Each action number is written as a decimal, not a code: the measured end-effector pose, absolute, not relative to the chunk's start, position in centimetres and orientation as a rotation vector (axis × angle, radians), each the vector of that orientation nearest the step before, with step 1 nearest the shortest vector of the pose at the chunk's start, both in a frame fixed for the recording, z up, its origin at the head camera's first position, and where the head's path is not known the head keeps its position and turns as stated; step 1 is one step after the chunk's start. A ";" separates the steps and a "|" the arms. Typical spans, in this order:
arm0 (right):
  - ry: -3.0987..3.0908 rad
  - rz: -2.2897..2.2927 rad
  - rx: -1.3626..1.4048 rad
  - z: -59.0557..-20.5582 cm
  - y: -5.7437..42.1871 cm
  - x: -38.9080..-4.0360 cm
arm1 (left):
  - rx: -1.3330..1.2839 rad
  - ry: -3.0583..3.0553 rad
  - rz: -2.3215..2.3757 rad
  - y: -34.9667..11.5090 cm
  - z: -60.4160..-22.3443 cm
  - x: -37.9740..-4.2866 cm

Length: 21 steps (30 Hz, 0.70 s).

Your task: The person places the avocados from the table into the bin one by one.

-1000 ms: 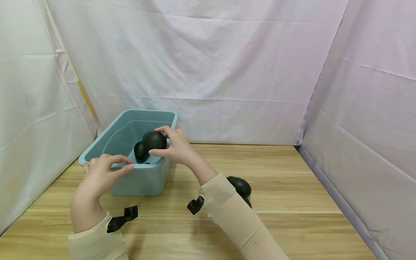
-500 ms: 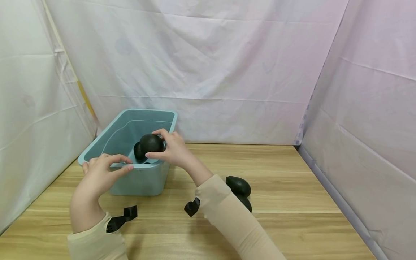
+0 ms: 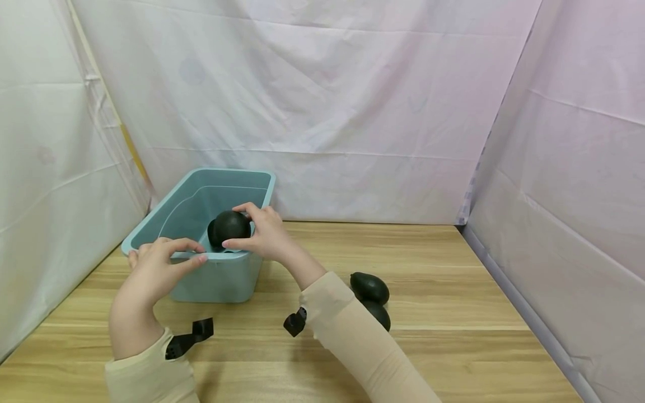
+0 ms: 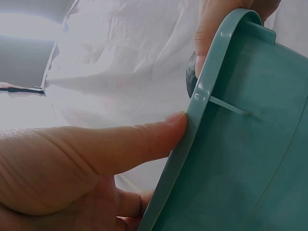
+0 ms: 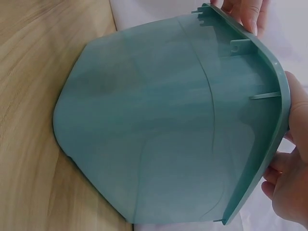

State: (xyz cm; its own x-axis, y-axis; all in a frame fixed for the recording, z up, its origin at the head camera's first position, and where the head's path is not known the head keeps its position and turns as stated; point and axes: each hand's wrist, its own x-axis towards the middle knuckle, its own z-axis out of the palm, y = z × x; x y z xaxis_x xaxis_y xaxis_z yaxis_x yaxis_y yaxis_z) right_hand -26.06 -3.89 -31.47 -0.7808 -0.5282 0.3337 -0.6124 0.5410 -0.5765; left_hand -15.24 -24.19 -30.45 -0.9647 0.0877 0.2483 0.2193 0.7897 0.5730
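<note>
In the head view, the left hand [image 3: 153, 271] pinches the front rim of a blue-green plastic bin [image 3: 214, 288] between thumb and fingers. Its thumb [image 4: 154, 137] presses the rim's outer side in the left wrist view. Over the bin's front right corner, the right hand [image 3: 269, 235] holds a dark green avocado [image 3: 232, 226] down inside the opening, thumb and fingers on either side. Another dark avocado [image 3: 212, 237] shows partly behind it in the bin. The right wrist view shows mostly the bin's outer wall [image 5: 144, 110], which hides the held avocado.
Two more avocados [image 3: 370, 287] lie together on the wooden table [image 3: 453, 319], the nearer one partly covered by the right sleeve [image 3: 368, 341]. White curtains [image 3: 353, 112] enclose the table at the back and both sides.
The right hand has moved slightly left and lower with the avocado, now deeper in the bin and covering more of the other one. The left hand stays on the rim.
</note>
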 end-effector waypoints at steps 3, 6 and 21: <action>-2.665 1.058 0.978 -31.5 -4.0 -26.1 | -0.241 -2.767 -0.925 -24.2 -30.4 -15.3; -2.683 1.039 0.978 -31.4 -4.0 -26.1 | -0.242 -2.762 -0.926 -24.3 -30.4 -15.3; -2.775 0.863 0.988 -31.0 -4.1 -25.7 | -0.234 -2.772 -0.933 -24.4 -30.5 -15.2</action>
